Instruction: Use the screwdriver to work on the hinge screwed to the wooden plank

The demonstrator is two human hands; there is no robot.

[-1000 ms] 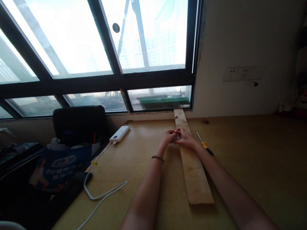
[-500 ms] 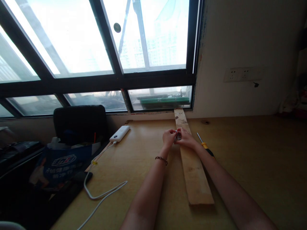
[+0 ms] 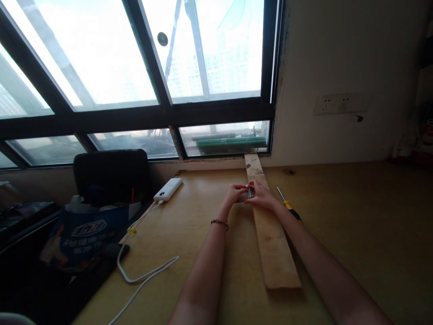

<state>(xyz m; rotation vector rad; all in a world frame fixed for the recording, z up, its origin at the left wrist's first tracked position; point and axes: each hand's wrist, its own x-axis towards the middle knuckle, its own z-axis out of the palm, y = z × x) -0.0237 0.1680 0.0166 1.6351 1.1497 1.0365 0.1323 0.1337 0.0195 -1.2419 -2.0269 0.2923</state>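
Note:
A small shiny metal piece (image 3: 250, 192), seemingly a hinge with holes in it, is held between both hands above a long wooden board (image 3: 274, 253). My right hand (image 3: 262, 196) grips its right side with thumb and fingers closed. From the left, the fingers of my left hand (image 3: 233, 195) pinch its edge; part of that grip is hidden. The board lies lengthwise on the table, its far end near the window. To the right of the board rests a screwdriver (image 3: 287, 205) with a yellow and black handle, touched by neither hand.
On the wooden table (image 3: 203, 253), a white power bank (image 3: 168, 189) with a white cable (image 3: 149, 278) lies at left. Beyond the left edge stand a black chair (image 3: 111, 174) and a blue bag (image 3: 88, 239). A window and a wall with sockets (image 3: 334, 104) bound the far side.
My left wrist has shifted slightly left and its fingers have straightened, so more of the metal piece shows. My right hand stays nearly in place.

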